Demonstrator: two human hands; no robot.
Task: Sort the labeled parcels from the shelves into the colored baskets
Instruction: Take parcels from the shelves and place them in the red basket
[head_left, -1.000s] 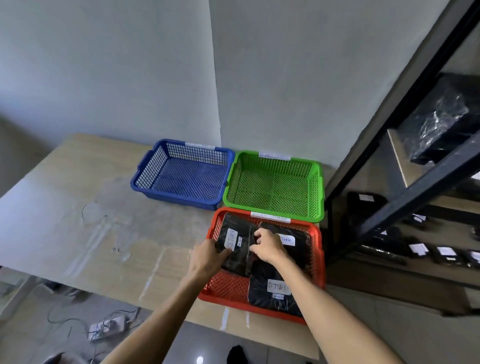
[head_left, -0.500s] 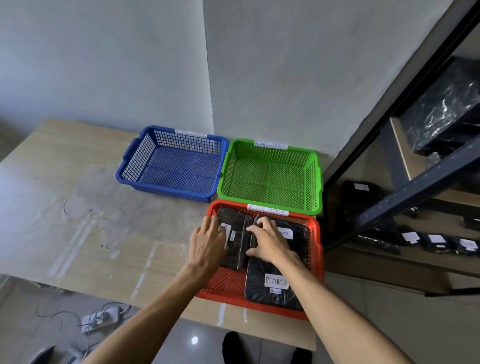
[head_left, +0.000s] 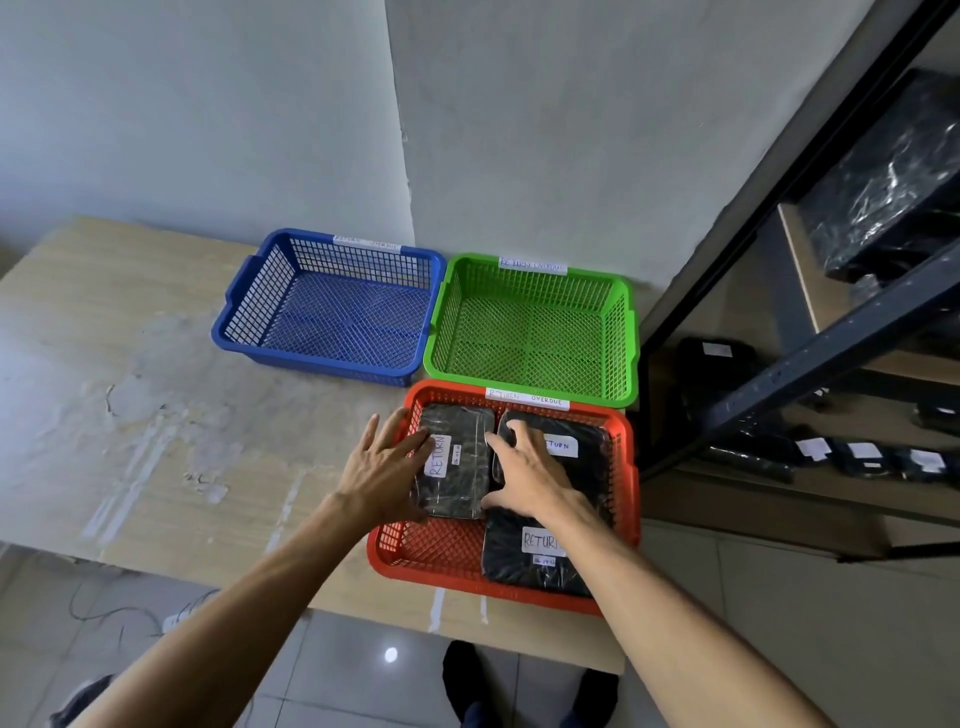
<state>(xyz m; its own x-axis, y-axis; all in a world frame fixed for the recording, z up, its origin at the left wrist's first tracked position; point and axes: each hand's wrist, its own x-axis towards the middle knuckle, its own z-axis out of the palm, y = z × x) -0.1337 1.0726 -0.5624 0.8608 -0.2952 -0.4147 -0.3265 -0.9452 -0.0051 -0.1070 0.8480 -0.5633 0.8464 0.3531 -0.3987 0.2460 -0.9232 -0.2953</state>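
Fingers (head_left: 395, 431) of left hand (head_left: 382, 470) spread, resting on a black parcel (head_left: 460, 462) in the red basket (head_left: 626, 467). Right hand (head_left: 524, 475) likewise splayed, flat across two more parcels (each marked RETURN). Behind the red basket: green basket (head_left: 623, 332), blue basket (head_left: 244, 312), all on the desk (head_left: 130, 389). Shelves (head_left: 831, 353) beside it.

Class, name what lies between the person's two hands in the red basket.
In the head view, a black wrapped parcel labelled RETURN lies between the left hand and right hand.
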